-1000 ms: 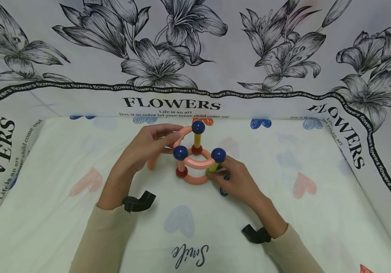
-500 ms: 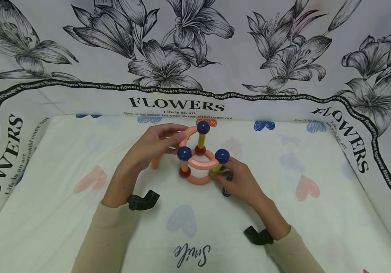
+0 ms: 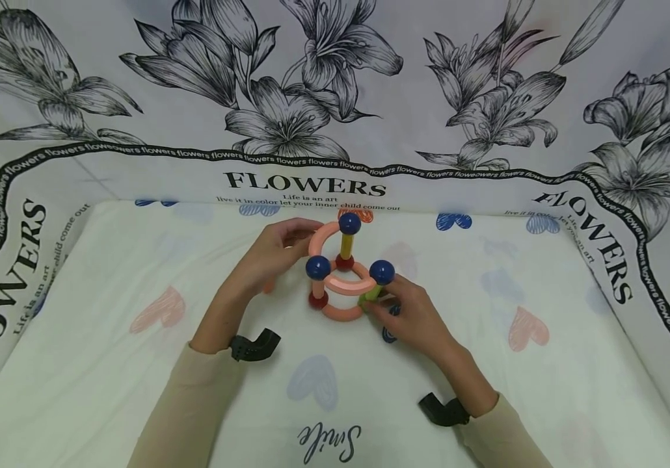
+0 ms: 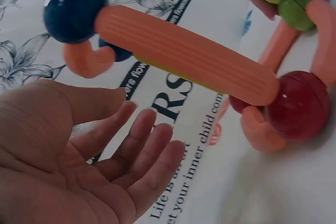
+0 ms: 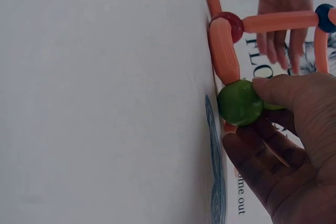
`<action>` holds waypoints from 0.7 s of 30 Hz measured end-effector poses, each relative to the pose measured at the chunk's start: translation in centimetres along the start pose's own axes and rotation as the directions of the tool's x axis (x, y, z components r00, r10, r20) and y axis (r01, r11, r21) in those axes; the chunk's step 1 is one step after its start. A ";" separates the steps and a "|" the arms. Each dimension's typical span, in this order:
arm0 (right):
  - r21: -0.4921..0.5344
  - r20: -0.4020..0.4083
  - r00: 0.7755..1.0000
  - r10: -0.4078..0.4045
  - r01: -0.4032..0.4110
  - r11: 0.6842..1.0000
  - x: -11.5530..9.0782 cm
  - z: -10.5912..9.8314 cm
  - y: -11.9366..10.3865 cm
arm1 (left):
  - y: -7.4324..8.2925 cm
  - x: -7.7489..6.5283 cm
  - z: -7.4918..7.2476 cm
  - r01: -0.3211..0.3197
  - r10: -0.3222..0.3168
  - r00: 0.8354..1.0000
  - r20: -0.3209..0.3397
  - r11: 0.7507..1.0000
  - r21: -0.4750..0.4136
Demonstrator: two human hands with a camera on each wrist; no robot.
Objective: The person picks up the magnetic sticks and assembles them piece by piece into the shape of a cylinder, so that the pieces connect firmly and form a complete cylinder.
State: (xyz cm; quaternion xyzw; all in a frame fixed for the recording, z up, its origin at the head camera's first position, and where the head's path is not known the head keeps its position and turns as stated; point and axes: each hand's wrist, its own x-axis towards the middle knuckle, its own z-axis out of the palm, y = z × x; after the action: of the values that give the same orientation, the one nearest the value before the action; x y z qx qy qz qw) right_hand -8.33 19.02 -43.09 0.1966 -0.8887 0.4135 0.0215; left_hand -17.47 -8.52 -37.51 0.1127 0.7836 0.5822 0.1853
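A frame of ball-and-rod building pieces stands on the white cloth. On top sit three blue balls (image 3: 349,223); curved orange rods join them, one the left-hand curved rod (image 3: 319,240). Below are red balls (image 3: 318,299), a green ball (image 5: 240,102) and a lower curved orange rod (image 3: 342,313). A yellow upright rod (image 3: 347,247) stands at the back. My left hand (image 3: 273,257) is beside the frame's left side, its fingers loosely bent; the left wrist view shows nothing in it. My right hand (image 3: 411,312) pinches the green ball between thumb and fingers.
Behind my left hand an orange piece (image 3: 268,286) shows in part on the cloth. The heart-printed white cloth (image 3: 206,403) covers the surface, and a flower-printed sheet (image 3: 382,136) rises at the back and sides.
My left hand has let go of the left-hand curved orange rod and drawn slightly away from it. The right hand keeps its hold. The head view has shifted a little.
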 end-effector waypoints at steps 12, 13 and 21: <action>-0.018 -0.001 1.000 0.015 -0.015 1.000 0.0 0.3 0.1 | -2.9 1.4 2.0 -0.062 0.045 0.997 0.059 0.946 0.318; -0.018 -0.003 1.000 0.017 -0.017 1.000 0.0 0.3 0.0 | -3.0 1.5 2.0 -0.066 0.048 0.997 0.063 0.941 0.331; -0.032 -0.007 1.000 0.030 -0.030 0.999 -0.1 0.2 -0.1 | -3.6 1.7 2.2 -0.100 0.071 0.993 0.091 0.926 0.365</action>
State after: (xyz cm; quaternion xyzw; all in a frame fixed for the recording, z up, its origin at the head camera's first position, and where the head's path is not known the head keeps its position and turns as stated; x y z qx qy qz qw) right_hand -8.15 18.88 -43.18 0.1814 -0.8980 0.4002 0.0215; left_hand -17.91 -7.02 -41.74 0.2016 0.8658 0.4274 0.1648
